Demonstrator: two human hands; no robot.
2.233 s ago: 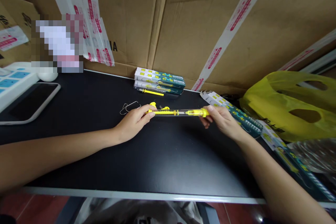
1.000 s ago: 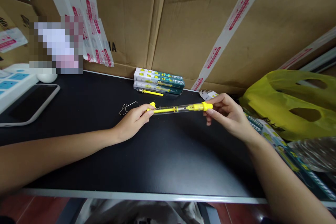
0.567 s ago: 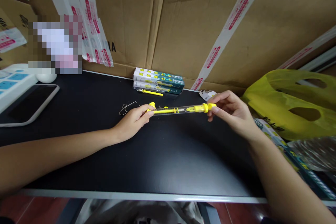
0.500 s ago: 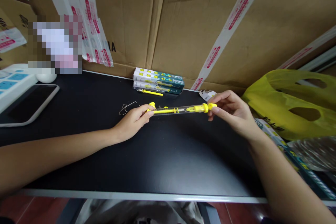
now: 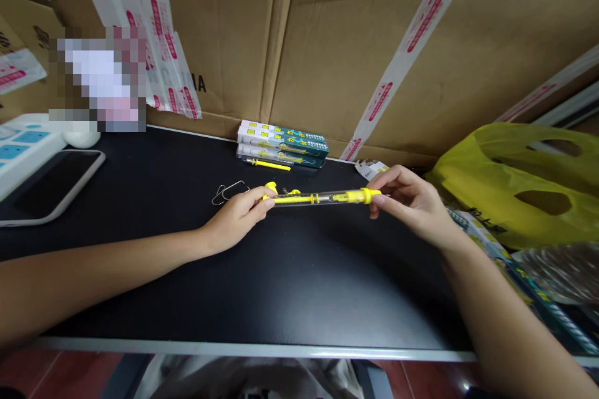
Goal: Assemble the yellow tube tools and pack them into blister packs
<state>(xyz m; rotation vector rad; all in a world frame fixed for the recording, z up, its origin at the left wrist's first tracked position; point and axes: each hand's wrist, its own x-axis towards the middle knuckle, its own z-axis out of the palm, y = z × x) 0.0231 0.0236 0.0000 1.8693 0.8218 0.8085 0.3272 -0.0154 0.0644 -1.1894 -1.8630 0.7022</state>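
The clear tube (image 5: 319,202) contained a slim yellow rod (image 5: 294,199), a metallic section (image 5: 324,198) and a broader yellow piece (image 5: 350,197). It was held near-horizontal above the table (image 5: 299,287), the left hand (image 5: 241,209) pinching one end between its fingers, the right hand (image 5: 409,198) pinching the yellow cap (image 5: 367,196) opposite.

Black table (image 5: 281,293) is carrying a phone (image 5: 56,177) at left, dark screen facing up, just beside a white power strip (image 5: 28,140) with blue sockets. A white rounded object (image 5: 82,135) is sitting near the strip's far end. Brown cardboard (image 5: 355,43) is standing along the rear edge, red-and-white tape (image 5: 412,53) running over it; a pixelated patch (image 5: 100,78) is covering part at left. Printed boxes (image 5: 281,144) are lying stacked near the cardboard. At right a yellow bag (image 5: 486,181) is slumping, two openings showing; clear plastic (image 5: 556,271) is lying just in front. Red floor tiles (image 5: 65,374) are showing below the front edge.
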